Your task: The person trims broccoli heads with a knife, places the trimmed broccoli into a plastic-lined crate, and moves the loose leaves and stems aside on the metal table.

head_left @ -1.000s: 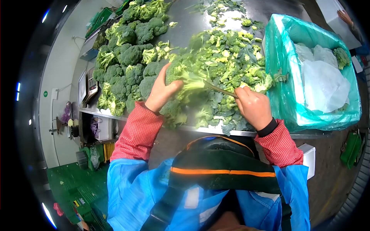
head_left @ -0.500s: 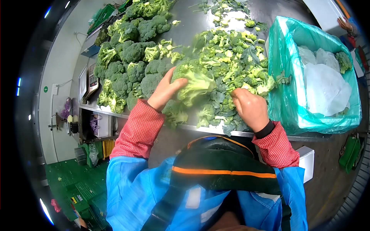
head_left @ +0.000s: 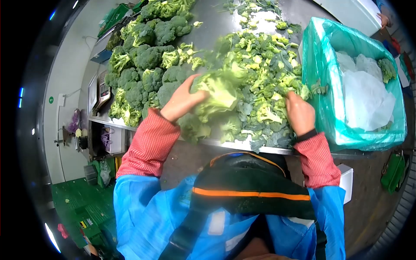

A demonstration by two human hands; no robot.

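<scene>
Gripping one broccoli head (head_left: 219,93) with curved left hand (head_left: 184,100); curling right hand (head_left: 300,113) closed, cannot tell around what, near one green-lined box (head_left: 368,140)

one held broccoli (head_left: 220,93), one wristband (head_left: 307,135), one lined box (head_left: 321,104)

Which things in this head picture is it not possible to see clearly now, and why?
In the head view:
- Right hand: what it holds, if anything, is hidden by the hand itself.
- Left hand: most fingers are behind the broccoli, which looks blurred.
- Box: its bottom is covered by pale plastic.
- Scale: reading too small.
- Other person's hand: the body is mostly cut off, upper right.
</scene>
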